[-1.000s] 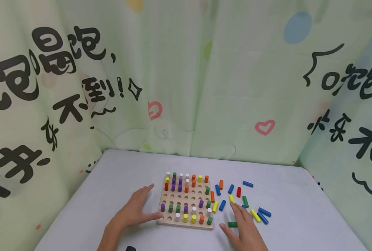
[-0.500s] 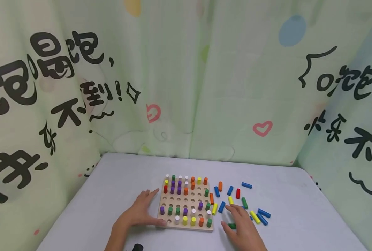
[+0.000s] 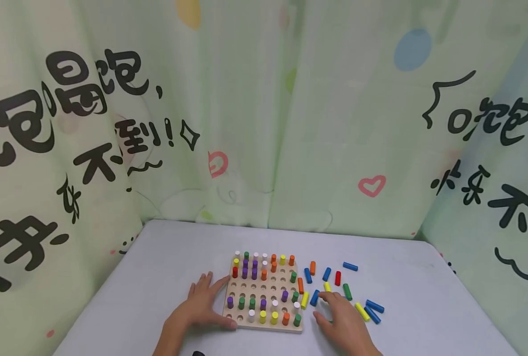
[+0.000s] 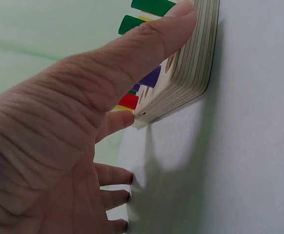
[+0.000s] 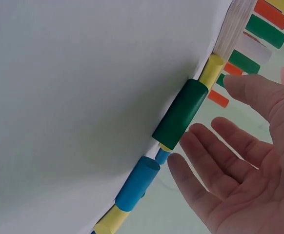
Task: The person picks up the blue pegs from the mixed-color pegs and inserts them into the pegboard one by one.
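Observation:
A wooden pegboard [image 3: 270, 330] lies on the table, with upright purple, green, white, yellow, orange and red pegs in some holes. My left hand [image 3: 200, 302] is spread round its near-left corner. In the left wrist view the thumb [image 4: 154, 41] lies along the board's near edge [image 4: 195, 58], and the index finger [image 4: 116, 123] touches the other side. Above loose pegs right of the board, my right hand [image 3: 346, 324] hovers with relaxed, parted fingers and holds nothing. The right wrist view shows a green peg [image 5: 181, 114] beside its fingertips and a blue peg [image 5: 138, 184] lower.
Loose pegs lie scattered right of the board: a red peg [image 3: 338, 278], a far blue peg [image 3: 350, 266], a yellow peg [image 3: 361, 311] and several others. The white table [image 3: 166, 257] meets a printed curtain [image 3: 326, 123] at its back and sides.
My left hand has closed in on the board, its thumb and index finger now against the edges. The right hand has drawn slightly nearer me, hiding the green peg in the head view.

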The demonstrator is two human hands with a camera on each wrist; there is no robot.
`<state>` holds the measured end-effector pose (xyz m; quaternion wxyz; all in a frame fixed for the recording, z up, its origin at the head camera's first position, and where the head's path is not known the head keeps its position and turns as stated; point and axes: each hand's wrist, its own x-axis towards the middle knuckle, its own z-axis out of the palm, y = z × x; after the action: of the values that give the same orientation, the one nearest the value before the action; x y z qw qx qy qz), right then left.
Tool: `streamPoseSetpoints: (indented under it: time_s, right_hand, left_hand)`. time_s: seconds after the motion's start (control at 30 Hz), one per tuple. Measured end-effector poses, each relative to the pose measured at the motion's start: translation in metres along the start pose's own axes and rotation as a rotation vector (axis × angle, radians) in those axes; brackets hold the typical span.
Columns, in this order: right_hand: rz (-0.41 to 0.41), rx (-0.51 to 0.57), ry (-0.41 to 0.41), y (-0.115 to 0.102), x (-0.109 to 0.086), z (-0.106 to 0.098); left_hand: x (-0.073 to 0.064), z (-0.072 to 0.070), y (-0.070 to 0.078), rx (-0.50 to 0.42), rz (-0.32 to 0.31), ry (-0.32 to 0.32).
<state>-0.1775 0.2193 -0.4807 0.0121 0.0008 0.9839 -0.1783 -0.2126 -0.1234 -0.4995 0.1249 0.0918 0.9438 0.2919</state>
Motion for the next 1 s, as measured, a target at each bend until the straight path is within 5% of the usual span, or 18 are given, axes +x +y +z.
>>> streamPoseSetpoints:
  time_s: [1.0]
  right_hand:
    - [-0.066,-0.052,-0.100,-0.004,0.027,0.002]
  left_hand:
    - [0.001,0.001,-0.002,0.002,0.005,-0.011]
